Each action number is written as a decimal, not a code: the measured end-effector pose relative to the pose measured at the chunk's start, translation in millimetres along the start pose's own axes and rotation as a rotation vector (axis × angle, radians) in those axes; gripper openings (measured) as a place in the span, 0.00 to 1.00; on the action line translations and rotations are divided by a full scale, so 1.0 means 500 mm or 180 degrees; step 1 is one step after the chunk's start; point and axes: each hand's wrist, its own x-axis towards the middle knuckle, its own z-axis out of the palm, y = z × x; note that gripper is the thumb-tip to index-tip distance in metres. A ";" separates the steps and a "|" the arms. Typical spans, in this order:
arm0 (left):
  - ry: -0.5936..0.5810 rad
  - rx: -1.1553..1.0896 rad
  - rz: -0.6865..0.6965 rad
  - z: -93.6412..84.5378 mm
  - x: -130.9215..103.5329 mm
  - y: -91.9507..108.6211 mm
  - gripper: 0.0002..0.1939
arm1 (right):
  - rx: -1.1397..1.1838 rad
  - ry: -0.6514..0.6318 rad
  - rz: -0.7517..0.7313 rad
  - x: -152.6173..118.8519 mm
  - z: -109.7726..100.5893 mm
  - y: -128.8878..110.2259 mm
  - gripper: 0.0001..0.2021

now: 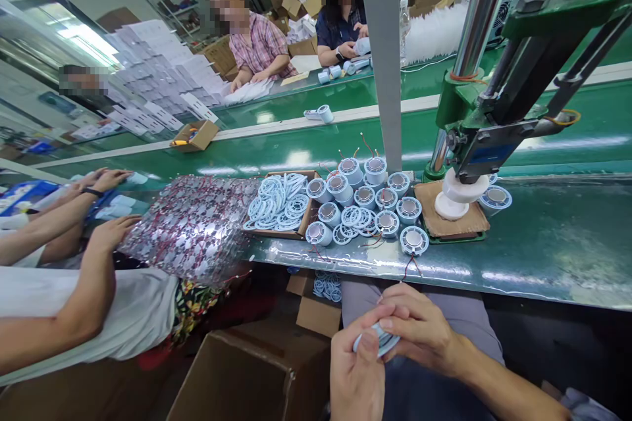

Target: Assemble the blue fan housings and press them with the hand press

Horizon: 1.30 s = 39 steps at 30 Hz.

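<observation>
Can't read any brand, label or writing anywhere here, everything too small or blurred.

Down at the bottom, both hands together over the lap, below the bench edge. Left hand (356,368) curled, thumb up against a small white ring (379,340). Right hand (419,329) closed over the ring from the other side, fingers pinching the rim. So one ring, held by both hands, mostly covered by fingers.

Up on the green bench (543,250): a cluster of round white caps (365,200) with metal discs on top and thin red wires, roughly a dozen, packed side by side, some touching. One more cap (496,198) off to the right, just beside the press. One shallow cardboard tray (302,231) left of the cluster, full of loose white rings (279,204), too many and too tangled to count. More rings lying among the caps.

One green lever press (498,125) on the right, with a white round piece (457,194) under it on a brown pad (449,222).

Left of the tray, one clear bag (195,227) of wired parts. Beside it, a co-worker's arms (74,256). Two more people seated across the belt (296,145), one small open box (195,135) on it. Two cardboard boxes under the bench: a big one (237,375) and a smaller one (316,306) with rings inside.
</observation>
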 end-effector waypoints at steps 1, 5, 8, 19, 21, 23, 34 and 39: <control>0.0003 -0.0010 -0.0018 0.002 0.000 0.001 0.21 | -0.0009 0.0001 0.0006 -0.002 -0.001 0.000 0.31; -0.0076 -0.0039 -0.0094 -0.005 -0.009 0.003 0.22 | 0.0295 -0.0156 0.0280 -0.016 -0.003 0.004 0.34; -0.0351 -0.0064 -0.0118 -0.012 -0.017 0.006 0.24 | 0.0862 -0.0145 0.0526 -0.028 0.001 0.009 0.34; -0.1104 -0.0696 -0.0327 0.008 -0.015 0.030 0.32 | 0.1461 -0.0083 0.0776 -0.024 0.002 0.012 0.35; -0.1061 -0.0709 -0.0355 0.007 -0.015 0.031 0.32 | 0.1442 -0.0088 0.0775 -0.022 0.001 0.012 0.35; -0.1021 -0.0718 -0.0417 0.004 -0.015 0.032 0.32 | 0.1463 -0.0079 0.0771 -0.023 0.001 0.012 0.35; 0.0278 -0.0151 -0.0638 -0.024 0.055 -0.019 0.26 | 0.0104 -0.1001 0.2044 -0.039 0.001 -0.012 0.33; 0.0572 0.0017 -0.0850 -0.048 0.093 -0.074 0.29 | -0.0562 -0.1444 0.2408 -0.050 0.019 -0.006 0.34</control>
